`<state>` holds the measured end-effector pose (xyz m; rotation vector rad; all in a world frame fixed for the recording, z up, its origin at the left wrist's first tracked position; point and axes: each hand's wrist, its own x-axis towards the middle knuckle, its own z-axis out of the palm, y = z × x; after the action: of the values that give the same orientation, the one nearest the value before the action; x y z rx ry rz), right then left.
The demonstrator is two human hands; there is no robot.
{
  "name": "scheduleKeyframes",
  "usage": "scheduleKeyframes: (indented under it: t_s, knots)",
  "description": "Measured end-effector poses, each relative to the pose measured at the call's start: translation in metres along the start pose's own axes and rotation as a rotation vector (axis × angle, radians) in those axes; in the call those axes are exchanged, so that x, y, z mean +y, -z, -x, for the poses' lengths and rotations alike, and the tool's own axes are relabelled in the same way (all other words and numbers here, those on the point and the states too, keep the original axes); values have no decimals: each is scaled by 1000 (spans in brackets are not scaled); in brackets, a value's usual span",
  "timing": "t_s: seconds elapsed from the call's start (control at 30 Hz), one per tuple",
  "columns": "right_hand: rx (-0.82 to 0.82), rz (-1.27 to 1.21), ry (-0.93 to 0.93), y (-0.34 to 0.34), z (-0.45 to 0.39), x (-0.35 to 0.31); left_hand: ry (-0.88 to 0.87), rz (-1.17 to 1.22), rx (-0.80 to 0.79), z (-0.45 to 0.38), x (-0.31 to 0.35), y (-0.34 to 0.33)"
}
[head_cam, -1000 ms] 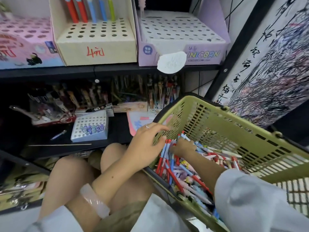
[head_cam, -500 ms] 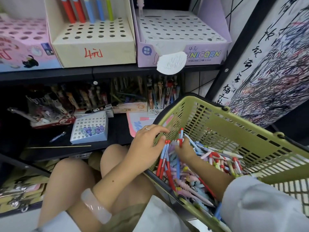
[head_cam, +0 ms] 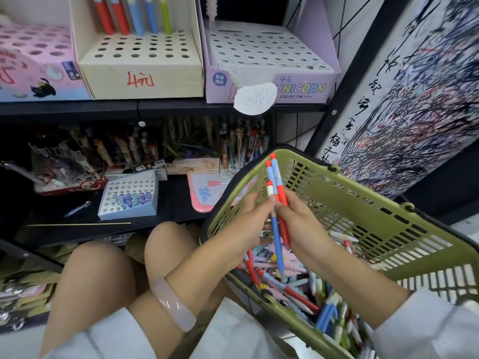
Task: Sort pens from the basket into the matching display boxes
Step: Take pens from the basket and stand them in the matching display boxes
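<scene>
Over the near left corner of the green basket (head_cam: 363, 203), both hands hold a small bunch of red and blue pens (head_cam: 277, 203) upright, the right hand (head_cam: 303, 226) with fingers curled round the barrels and the left hand (head_cam: 246, 224) pinching them from the other side. The gathering step looks done; next comes carrying them up to the cream box (head_cam: 140, 71) on the upper shelf, whose back row holds like-coloured pens, and seating each in a free hole.

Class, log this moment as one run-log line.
left hand: grips pens | right hand: grips red and blue pens | above green basket | cream box: partly filled

Upper black shelf (head_cam: 155, 106): pink display box (head_cam: 33, 63) at left end, cream box (head_cam: 140, 60) marked in red at centre, lilac "UNICORN" box (head_cam: 269, 71) at right end. Lower shelf (head_cam: 77, 229): white perforated tray (head_cam: 129, 195), loose pen (head_cam: 77, 209), thin yellow stick (head_cam: 77, 224), pink board (head_cam: 204, 193).
</scene>
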<state>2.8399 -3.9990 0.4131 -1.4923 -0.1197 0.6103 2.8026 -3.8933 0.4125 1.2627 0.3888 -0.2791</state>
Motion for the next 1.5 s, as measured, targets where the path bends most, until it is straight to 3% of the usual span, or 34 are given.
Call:
scheduleKeyframes:
  t_s: [0.1,0.37,0.53,0.7,0.87,1.07,1.17,1.27,1.37,1.5]
  knots:
    - [25,79,63,-8,6,-3,5,-54,-84,8,0,0]
    - [22,114,210,-15,9,-29,-205,-243,-32,26,15,12]
    - [68,158,276,-30,5,-43,-298,-116,193,34,35,24]
    - [-117,297,282,-69,3,-45,-412,62,327,41,49,39]
    - [-96,598,464,-108,-5,-59,-433,229,388,45,59,54]
    - [-82,1029,589,-140,-13,-75,-451,427,345,59,77,74]
    - [-21,1362,713,-148,-18,-84,-511,368,400,64,90,86]
    - [-63,1613,856,-158,-15,-99,-556,217,500,69,105,104]
    - [-159,1478,844,-168,-17,-128,-617,16,527,75,121,125]
    - [-163,953,698,-181,-41,-167,-639,-145,443,82,140,148]
